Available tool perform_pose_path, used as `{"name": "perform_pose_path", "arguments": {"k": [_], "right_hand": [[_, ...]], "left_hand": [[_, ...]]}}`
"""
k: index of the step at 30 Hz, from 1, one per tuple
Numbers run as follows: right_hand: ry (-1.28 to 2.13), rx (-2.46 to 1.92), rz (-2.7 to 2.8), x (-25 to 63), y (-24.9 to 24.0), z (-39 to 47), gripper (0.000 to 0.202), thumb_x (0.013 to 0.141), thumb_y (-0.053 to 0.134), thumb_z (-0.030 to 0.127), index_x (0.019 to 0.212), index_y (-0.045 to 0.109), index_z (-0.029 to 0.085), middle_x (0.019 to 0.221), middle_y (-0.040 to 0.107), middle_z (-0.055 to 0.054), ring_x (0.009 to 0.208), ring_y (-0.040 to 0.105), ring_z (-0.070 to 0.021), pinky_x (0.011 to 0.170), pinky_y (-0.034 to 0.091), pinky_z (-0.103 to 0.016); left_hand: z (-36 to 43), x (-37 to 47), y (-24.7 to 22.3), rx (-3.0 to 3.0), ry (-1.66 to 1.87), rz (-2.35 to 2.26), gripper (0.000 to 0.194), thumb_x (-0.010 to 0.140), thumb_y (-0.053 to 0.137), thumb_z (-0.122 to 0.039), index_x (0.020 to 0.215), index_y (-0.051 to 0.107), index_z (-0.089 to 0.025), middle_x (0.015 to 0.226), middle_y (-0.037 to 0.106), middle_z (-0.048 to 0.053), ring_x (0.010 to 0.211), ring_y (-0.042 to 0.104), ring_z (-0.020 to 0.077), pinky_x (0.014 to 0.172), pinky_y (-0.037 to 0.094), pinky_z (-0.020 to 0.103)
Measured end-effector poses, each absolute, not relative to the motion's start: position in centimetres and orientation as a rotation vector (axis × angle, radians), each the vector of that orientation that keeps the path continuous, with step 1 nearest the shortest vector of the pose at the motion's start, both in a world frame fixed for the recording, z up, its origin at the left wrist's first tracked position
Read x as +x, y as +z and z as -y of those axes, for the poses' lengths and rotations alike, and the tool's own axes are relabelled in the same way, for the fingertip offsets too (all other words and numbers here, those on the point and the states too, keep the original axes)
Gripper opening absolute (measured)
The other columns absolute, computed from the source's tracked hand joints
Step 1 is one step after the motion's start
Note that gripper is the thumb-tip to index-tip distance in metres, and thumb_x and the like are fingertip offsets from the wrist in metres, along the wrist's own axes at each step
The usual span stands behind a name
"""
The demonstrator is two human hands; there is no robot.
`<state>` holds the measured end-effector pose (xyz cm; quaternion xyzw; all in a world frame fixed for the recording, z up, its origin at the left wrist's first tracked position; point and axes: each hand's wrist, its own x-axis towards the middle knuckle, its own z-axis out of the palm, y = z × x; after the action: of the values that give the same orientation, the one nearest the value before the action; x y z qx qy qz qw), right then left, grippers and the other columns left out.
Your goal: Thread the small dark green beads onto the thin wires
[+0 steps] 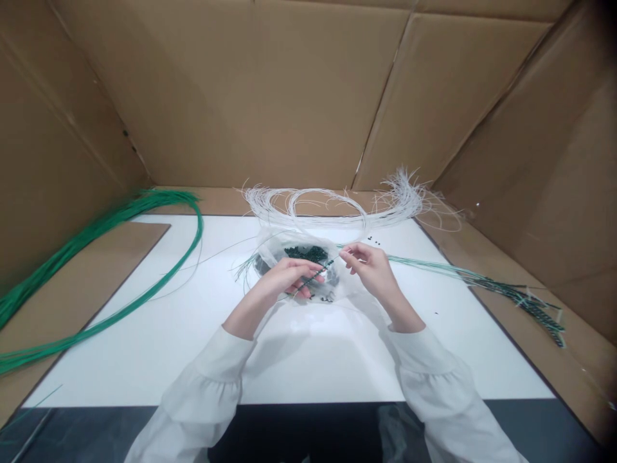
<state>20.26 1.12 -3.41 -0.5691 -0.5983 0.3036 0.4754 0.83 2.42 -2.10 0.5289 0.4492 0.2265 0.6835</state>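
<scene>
My left hand point(294, 276) is closed around a string of dark beads point(313, 278), which slants up to the right across the fingers. At the upper end of that string, my right hand point(364, 260) pinches a thin strand whose tip I can barely make out. Beneath both hands lies a clear plastic bag point(270, 239) spread open like a bowl. Inside it sits a heap of dark green beads point(304, 252). A few loose beads lie near the bag's front, partly hidden by my left hand.
A bundle of green strands point(187, 254) curves along the left side. White strands point(328, 222) lie coiled at the back. To the right, beaded strands point(535, 305) rest across the board's edge. Several stray beads point(373, 240) dot the white board point(193, 347). Cardboard walls point(270, 96) enclose the back and sides.
</scene>
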Motion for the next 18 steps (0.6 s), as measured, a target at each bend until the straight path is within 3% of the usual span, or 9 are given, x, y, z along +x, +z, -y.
{"name": "perform_pose_path", "arguments": {"k": [18], "right_hand": [[0.690, -1.400, 1.513, 20.12, -3.14, -0.83, 0.024, 0.071, 0.056, 0.039, 0.072, 0.059, 0.015, 0.068, 0.060, -0.005, 0.054, 0.050, -0.0125, 0.049, 0.043, -0.024]], "left_hand": [[-2.43, 0.91, -2.31, 1.147, 0.546, -0.995, 0.033, 0.063, 0.064, -0.024, 0.095, 0.066, -0.012, 0.087, 0.069, 0.008, 0.047, 0.053, 0.0065, 0.051, 0.045, 0.021]]}}
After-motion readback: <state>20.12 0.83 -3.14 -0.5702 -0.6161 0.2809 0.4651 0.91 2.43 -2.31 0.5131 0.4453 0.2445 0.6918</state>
